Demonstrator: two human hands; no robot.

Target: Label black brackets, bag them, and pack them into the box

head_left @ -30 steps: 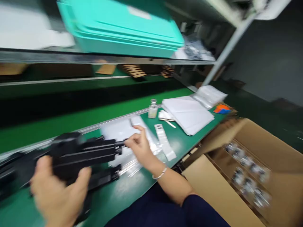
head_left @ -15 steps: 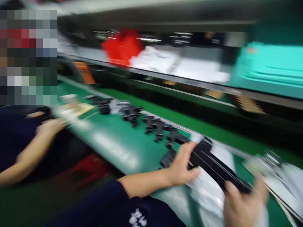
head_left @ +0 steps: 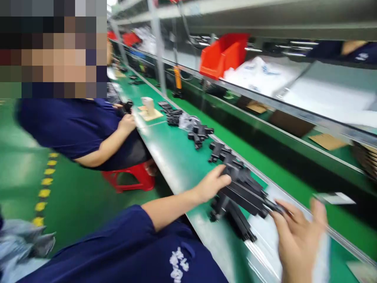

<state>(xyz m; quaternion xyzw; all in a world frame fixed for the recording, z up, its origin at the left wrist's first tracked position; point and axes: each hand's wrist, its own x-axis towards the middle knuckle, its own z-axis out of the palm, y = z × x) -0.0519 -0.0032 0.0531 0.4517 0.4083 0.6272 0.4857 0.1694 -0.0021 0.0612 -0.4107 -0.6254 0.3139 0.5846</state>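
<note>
My left hand [head_left: 213, 182] grips a long black boxy device [head_left: 244, 196] near its far-left end, thumb on top. At the other end, my right hand [head_left: 300, 232] has its thumb and a fingertip on the device's thin tip, while another finger sticks out, blurred. A second long black device [head_left: 238, 220] lies on the green bench just below the held one. Beyond my left hand, several black bracket-like parts [head_left: 220, 151] sit in a row. White plastic sheeting [head_left: 265, 239] is spread beneath my right hand.
A co-worker in a dark blue shirt [head_left: 64, 125] sits at left on a red stool [head_left: 143, 177], holding something black. A cup [head_left: 147, 105] stands on the green bench [head_left: 176, 165]. The shelf above carries a red bin [head_left: 219, 59] and white bags [head_left: 259, 72].
The view has swung left, showing more of the co-worker. The held device now lies against the row of black parts. My right hand has moved from the device's body to its thin tip.
</note>
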